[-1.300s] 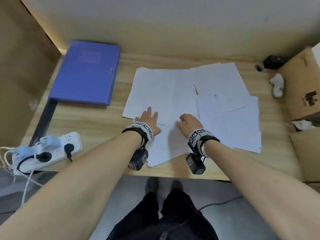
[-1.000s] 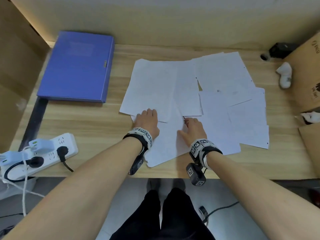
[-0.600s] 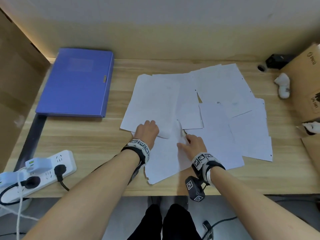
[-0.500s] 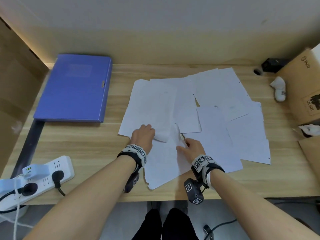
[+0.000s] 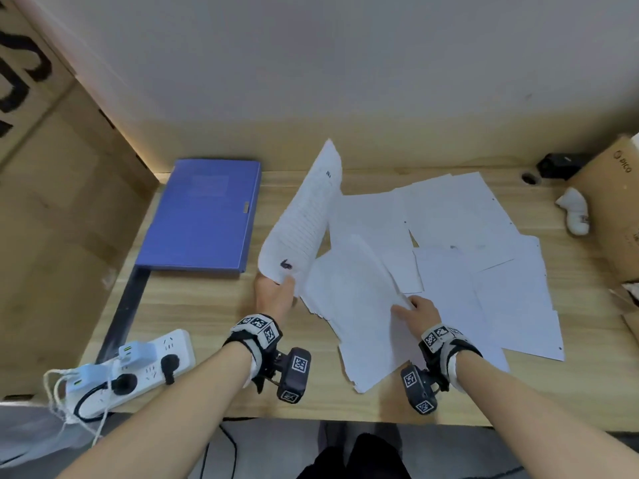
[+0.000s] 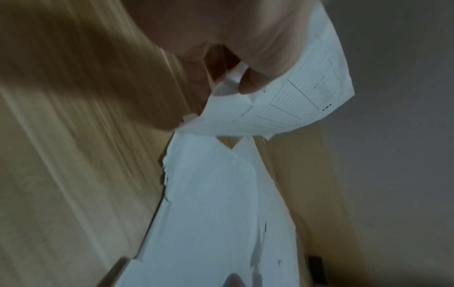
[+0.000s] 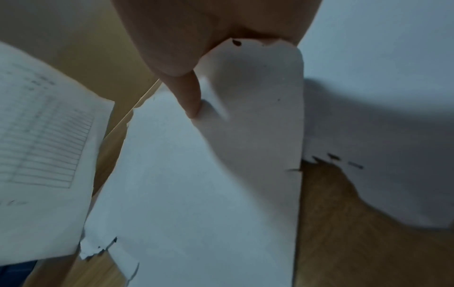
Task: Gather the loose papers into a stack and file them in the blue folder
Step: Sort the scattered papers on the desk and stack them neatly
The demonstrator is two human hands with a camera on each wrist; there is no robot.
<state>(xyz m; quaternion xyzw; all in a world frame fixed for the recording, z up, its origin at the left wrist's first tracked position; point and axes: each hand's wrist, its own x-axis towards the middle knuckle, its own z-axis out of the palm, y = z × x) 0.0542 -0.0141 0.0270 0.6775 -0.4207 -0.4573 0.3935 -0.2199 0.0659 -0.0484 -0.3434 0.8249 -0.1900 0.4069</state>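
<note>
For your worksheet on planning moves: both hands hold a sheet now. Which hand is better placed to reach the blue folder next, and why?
Probably the left hand. It holds its raised sheet right beside the blue folder, which lies closed on the desk's left. The right hand, pinching another sheet, would have to cross over.

The head camera is looking down from above at the whole desk [image 5: 193, 305]; both wrist cameras are sitting close over it, sharing the papers [image 5: 352, 305].

arms bare | wrist bands [image 5: 257, 335] black-white, square markers | black camera pods [image 5: 293, 380] | dark trousers [image 5: 359, 458]
</note>
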